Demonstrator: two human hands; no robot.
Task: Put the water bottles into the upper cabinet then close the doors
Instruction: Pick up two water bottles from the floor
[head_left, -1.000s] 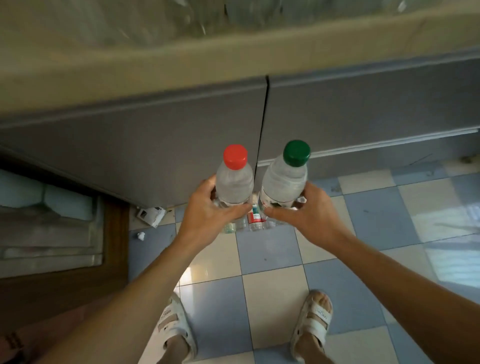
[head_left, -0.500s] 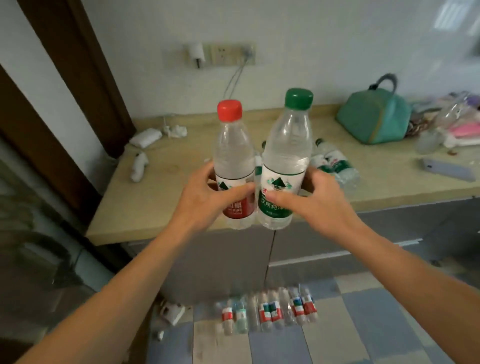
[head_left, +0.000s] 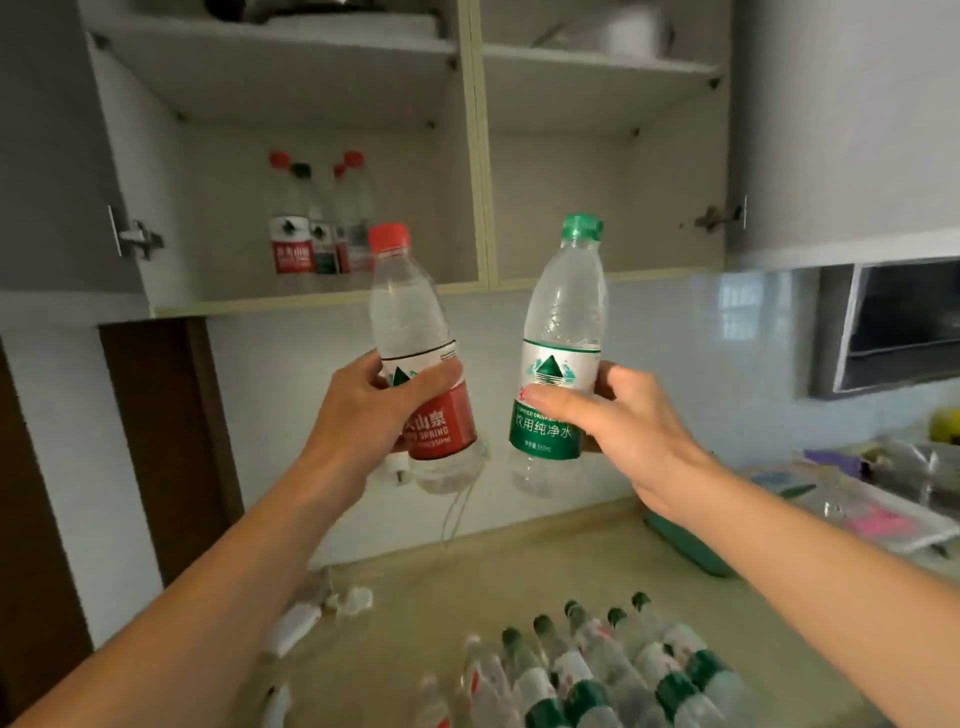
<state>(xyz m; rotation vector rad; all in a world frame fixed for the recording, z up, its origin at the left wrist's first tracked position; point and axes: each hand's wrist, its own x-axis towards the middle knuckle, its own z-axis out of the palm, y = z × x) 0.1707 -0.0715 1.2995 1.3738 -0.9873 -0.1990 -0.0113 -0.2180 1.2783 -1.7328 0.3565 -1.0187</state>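
Both held bottles, red-capped bottle (head_left: 415, 358) and green-capped bottle (head_left: 563, 353), are clear shiny plastic with smooth labels. The wall tiles (head_left: 675, 332) behind the grip look glossy.

Two bare forearms and hands, seen from the wearer's head

The left hand (head_left: 371, 410) and the right hand (head_left: 621, 426) are both bare: no glove, ring, watch or bracelet shows on either one. Both forearms are uncovered from the wrist down to the bottom edge of the view, so no sleeve or cuff can be seen. The arms are slim, with smooth outlines, and the wrist bones stand out slightly. The thumbnail of the right hand is short and unpainted. The fingernails of the left hand are mostly hidden. No marks, plasters or tattoos can be made out on the parts that show.
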